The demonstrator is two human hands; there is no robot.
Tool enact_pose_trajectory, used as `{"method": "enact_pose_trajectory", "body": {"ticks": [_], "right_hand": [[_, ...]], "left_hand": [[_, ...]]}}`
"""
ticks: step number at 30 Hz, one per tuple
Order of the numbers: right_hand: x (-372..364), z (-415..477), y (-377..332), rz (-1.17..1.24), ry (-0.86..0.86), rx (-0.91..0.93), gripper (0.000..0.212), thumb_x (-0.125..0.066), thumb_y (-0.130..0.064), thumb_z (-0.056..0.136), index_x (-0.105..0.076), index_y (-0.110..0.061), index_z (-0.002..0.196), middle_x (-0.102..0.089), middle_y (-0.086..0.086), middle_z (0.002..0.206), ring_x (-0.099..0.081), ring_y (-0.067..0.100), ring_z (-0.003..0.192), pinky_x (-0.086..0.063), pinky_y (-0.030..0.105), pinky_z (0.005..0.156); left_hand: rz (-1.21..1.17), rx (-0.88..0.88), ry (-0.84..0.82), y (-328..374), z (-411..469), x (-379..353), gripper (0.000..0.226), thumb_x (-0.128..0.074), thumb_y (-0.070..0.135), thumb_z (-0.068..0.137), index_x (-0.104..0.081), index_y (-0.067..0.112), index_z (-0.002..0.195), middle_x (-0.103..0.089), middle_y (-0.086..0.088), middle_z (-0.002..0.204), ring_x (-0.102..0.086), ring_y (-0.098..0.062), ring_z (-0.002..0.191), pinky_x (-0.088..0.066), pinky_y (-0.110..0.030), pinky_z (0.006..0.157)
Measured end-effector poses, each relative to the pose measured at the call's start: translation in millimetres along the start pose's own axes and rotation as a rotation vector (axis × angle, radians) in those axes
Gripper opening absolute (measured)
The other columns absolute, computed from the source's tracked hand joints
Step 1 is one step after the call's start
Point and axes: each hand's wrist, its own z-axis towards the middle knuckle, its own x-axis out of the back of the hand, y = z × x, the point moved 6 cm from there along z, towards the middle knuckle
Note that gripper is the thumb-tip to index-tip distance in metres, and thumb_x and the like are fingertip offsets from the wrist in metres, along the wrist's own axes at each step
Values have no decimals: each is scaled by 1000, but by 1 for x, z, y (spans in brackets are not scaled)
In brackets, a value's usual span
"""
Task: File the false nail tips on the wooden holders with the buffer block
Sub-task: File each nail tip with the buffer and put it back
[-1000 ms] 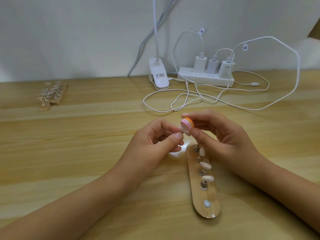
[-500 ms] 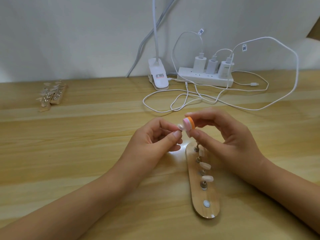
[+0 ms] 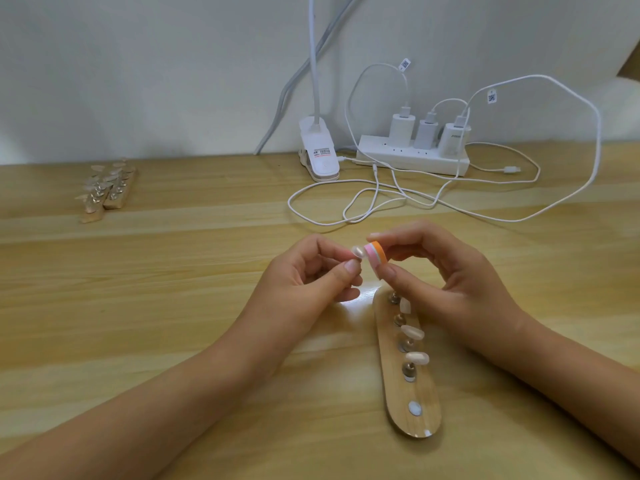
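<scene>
The false nail tip (image 3: 358,251) you are working on sits just above the far end of the wooden holder (image 3: 424,386), lifted off the table and pinched between the thumb and fingertips of your left hand (image 3: 311,271), whose fingers are curled in around it. Your right hand (image 3: 446,275) grips the buffer block (image 3: 377,257) between thumb and forefinger, the other fingers curled loosely behind; the block's pink face is turned toward the tip and seems to touch its edge, while its orange face points away. Both hands hover over the far end of the wooden holder, your right thumb almost above its first metal stud. The holder itself lies flat on the wooden table (image 3: 173,306), running lengthwise away from you, under your right wrist. Three more pale nail tips (image 3: 412,332) stand on studs along its middle, tilted toward the right, and a round white pad (image 3: 414,408) sits close to its near end. Well beyond the holder, against the wall, a white power strip (image 3: 412,160) carries three chargers, and their white cables (image 3: 377,209) loop over the table between the strip and your hands. A white lamp clamp (image 3: 320,157) stands just left of the strip. Far to the left of the holder lie two other wooden holders (image 3: 107,190), side by side, with clear tips.
</scene>
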Motion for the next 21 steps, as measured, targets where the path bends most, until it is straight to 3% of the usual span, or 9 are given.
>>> {"method": "enact_pose_trajectory", "body": {"ticks": [13,16,21], "right_hand": [[-1,0,6,26,-33,-78,21,-71,-28,89,-67,-31,110,-71,-13,105,-68,14,101,-53,28,92],[1,1,2,-14,-1,-26,21,-70,-27,91,-67,-29,112,-70,-12,105,-66,14,100,-52,29,91],[2,0,-3,-8,20,29,22,-66,-26,92,-66,-27,114,-69,-10,106,-66,18,101,-52,33,91]], "left_hand": [[19,-13,-28,3,-1,-3,5,-67,24,78,-70,28,78,-71,1,78,-67,-10,76,-55,-21,72],[40,-13,-29,2,0,-3,5,-67,16,83,-69,21,83,-69,1,77,-67,-11,76,-55,-21,71],[20,-8,-29,2,-1,-4,12,-66,25,76,-67,16,85,-68,-1,77,-65,-10,77,-54,-20,70]]}}
